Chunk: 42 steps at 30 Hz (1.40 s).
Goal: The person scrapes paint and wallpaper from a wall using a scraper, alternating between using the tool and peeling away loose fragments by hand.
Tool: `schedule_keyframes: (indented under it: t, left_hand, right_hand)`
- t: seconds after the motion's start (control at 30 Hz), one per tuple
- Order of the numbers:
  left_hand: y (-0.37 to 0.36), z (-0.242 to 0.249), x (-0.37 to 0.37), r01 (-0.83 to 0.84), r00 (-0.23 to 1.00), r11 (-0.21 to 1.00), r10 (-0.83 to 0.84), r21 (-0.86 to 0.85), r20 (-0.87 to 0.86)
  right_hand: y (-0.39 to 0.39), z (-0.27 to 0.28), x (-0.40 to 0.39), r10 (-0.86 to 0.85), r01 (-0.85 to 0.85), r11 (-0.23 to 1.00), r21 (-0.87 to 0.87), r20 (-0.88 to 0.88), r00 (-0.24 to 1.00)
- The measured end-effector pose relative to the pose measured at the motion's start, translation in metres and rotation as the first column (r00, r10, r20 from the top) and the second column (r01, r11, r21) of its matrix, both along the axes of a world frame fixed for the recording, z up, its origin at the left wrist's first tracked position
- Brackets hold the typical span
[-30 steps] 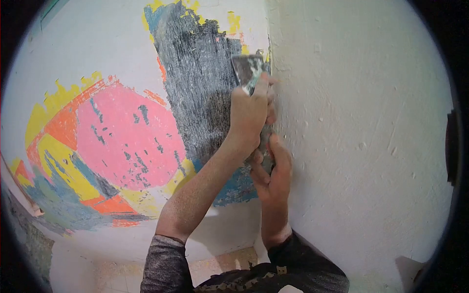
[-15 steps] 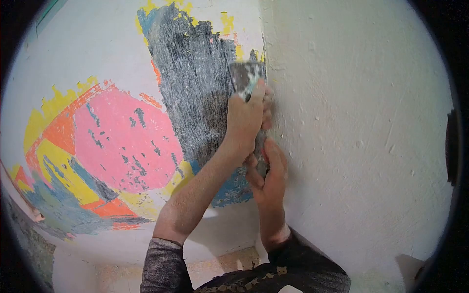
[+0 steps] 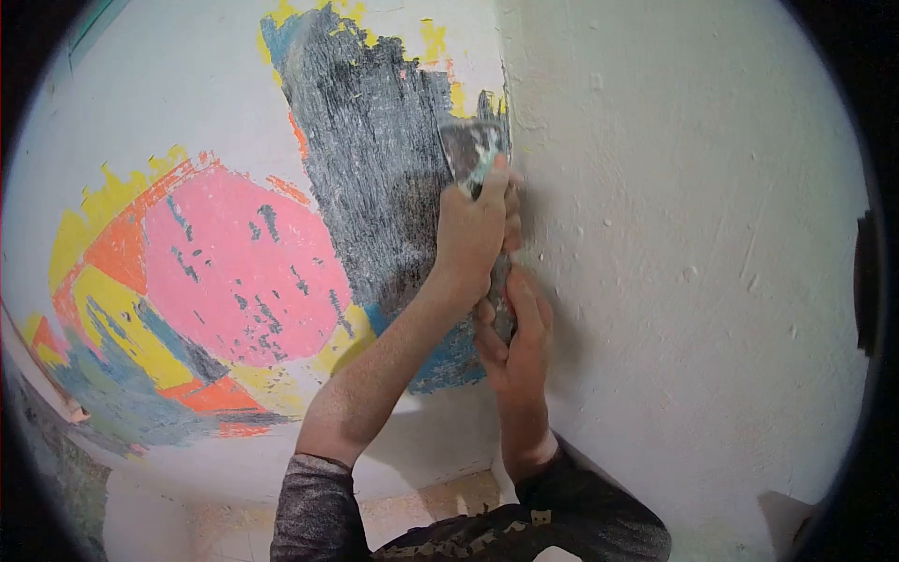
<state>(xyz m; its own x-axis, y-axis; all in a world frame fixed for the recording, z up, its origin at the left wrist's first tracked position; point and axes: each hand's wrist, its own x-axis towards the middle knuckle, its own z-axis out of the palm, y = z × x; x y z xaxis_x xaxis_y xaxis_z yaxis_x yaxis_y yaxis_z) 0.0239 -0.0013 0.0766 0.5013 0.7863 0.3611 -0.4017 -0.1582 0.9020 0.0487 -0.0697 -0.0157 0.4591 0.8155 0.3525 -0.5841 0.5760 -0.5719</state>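
Observation:
A wide scraper (image 3: 463,146) with a dark, paint-smeared blade is pressed against the painted wall, close to the inside corner. My left hand (image 3: 465,229) is closed round its upper part, just below the blade, with the thumb lying up along it. Below, my right hand (image 3: 521,337) grips the lower end of the handle, of which a grey, worn stretch shows between the two hands. Around the blade lies a dark grey scratched patch (image 3: 375,140) of wall. Yellow flecks of paint edge this patch near the top.
To the left, a pink round shape (image 3: 248,267) with orange and yellow bands covers the wall. A plain whitish wall (image 3: 693,234) with small bumps meets it at the corner on the right. A dark object (image 3: 866,281) sits at the far right edge.
Both hands and the scraper stay almost where they were, with the blade still by the corner. The view has shifted only very slightly.

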Motion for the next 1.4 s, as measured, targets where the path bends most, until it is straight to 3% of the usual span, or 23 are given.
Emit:
schedule_keyframes:
  t: [0.13,0.23,0.33,0.43,0.5,0.73,0.8,0.83,0.93,1.0,1.03,1.1,1.23,1.3,1.4]
  left_hand:
    - [0.001,0.004,0.003,0.011,1.0,1.0,-0.011,0.0,0.001]
    - [0.005,0.016,0.006,0.031,0.996,0.999,-0.03,-0.012,0.084]
    - [0.002,0.001,0.0,0.009,1.0,1.0,-0.009,-0.009,0.0]
    - [0.0,0.005,0.001,0.012,1.0,1.0,-0.012,-0.011,0.002]
    - [0.003,0.017,0.004,0.038,0.996,0.999,-0.036,-0.025,0.08]
    - [0.002,0.0,0.003,-0.013,1.0,1.0,0.013,-0.023,0.01]
    - [0.009,0.01,0.009,0.151,0.962,0.988,-0.157,0.041,0.222]
    - [0.008,0.01,0.007,0.149,0.962,0.988,-0.154,0.04,0.224]
    - [0.0,0.007,0.001,0.031,0.997,0.997,-0.036,0.065,0.074]
    - [-0.004,0.003,0.0,-0.038,0.999,0.998,0.037,-0.044,-0.029]
    - [0.0,0.004,0.003,-0.034,0.999,0.998,0.033,-0.048,-0.027]
    - [0.01,0.009,0.009,0.164,0.96,0.986,-0.169,0.04,0.222]
    - [0.001,0.005,0.006,0.056,0.99,0.997,-0.063,0.055,0.127]
    - [-0.005,-0.002,0.001,-0.011,0.998,0.999,0.009,-0.039,-0.065]
    - [0.001,0.006,0.006,0.028,0.998,0.996,-0.033,0.087,0.06]
  right_hand:
    - [0.002,0.005,0.002,-0.038,0.037,0.999,-0.038,-0.036,0.999]
    - [0.008,0.015,0.006,0.013,-0.01,0.997,0.072,-0.04,0.999]
    - [0.001,0.007,-0.005,-0.05,0.048,0.999,-0.022,-0.099,0.994]
    - [0.002,0.006,0.001,-0.014,0.013,1.0,-0.009,-0.06,0.998]
    - [0.005,0.018,0.004,0.039,-0.036,0.994,0.101,-0.02,0.999]
    - [0.0,0.001,0.003,0.028,-0.027,0.999,0.038,-0.038,0.999]
    - [0.002,0.017,0.008,0.08,-0.076,0.993,0.091,-0.041,0.996]
    - [0.002,0.015,0.007,0.082,-0.078,0.993,0.089,-0.039,0.996]
    - [0.002,0.003,0.003,0.049,-0.049,0.994,0.099,0.005,0.999]
    - [0.002,-0.004,0.002,0.041,-0.037,0.996,0.083,-0.042,0.998]
    - [0.003,-0.001,0.005,0.037,-0.034,0.996,0.079,-0.04,0.999]
    - [0.007,0.012,0.01,0.056,-0.05,0.994,0.102,-0.059,0.997]
    - [0.002,0.007,0.002,0.01,-0.003,0.996,0.086,-0.082,0.997]
    - [0.001,-0.007,-0.003,-0.009,0.014,0.994,0.106,-0.052,0.999]
    - [0.002,0.006,0.002,-0.007,0.013,0.996,0.092,-0.069,0.998]
